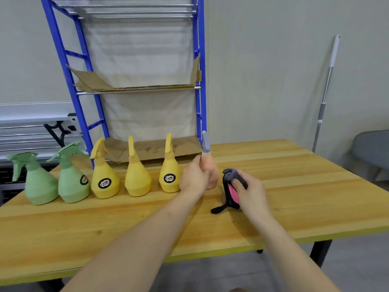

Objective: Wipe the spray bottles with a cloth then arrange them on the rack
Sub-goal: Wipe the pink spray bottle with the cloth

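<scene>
Six spray bottles stand in a row on the wooden table (294,186) before the blue rack (200,81): two green (42,182) (72,184), three yellow (104,180) (137,178) (170,175), one pink bottle (211,175) with a grey trigger head, upright at the right end. The left hand (194,178) wraps curled fingers round the pink bottle. Just beside it, the right hand (250,192) pinches one bunched black, grey and pink cloth (229,190) resting on the table.

Pale walls (273,60), wooden table (294,186), leaning pole (327,85)

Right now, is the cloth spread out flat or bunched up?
Bunched up. The right hand grips the dark cloth in a wad on the table, one end trailing loose.
</scene>
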The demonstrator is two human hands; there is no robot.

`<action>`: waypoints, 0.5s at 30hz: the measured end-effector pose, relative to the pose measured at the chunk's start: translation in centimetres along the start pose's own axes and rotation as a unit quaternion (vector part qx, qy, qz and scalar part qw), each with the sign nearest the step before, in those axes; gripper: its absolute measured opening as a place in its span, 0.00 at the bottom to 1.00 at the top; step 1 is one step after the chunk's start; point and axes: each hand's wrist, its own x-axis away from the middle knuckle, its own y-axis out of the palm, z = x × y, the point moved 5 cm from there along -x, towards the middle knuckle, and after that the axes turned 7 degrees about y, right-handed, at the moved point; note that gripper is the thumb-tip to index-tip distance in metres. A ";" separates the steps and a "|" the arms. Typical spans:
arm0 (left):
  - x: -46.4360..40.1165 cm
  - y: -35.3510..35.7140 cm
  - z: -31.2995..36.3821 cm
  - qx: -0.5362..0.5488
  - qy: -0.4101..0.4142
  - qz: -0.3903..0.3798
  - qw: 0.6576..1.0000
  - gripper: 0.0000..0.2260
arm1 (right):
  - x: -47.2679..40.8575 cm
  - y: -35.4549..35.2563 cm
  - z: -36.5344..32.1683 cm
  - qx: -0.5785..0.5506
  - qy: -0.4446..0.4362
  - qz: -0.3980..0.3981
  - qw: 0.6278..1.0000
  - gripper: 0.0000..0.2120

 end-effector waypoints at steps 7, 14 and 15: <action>-1.0 0.7 -0.2 -0.025 -0.013 -0.003 1.000 0.33 | -1.3 1.1 1.9 -0.011 0.037 0.021 0.999 0.15; 2.4 -3.2 0.1 -0.022 0.056 0.003 0.998 0.24 | 0.1 1.6 0.4 0.005 0.016 0.029 0.999 0.13; 3.2 -4.1 -0.4 -0.024 0.065 0.001 0.998 0.22 | 0.5 1.9 -0.2 0.007 0.010 0.026 1.000 0.13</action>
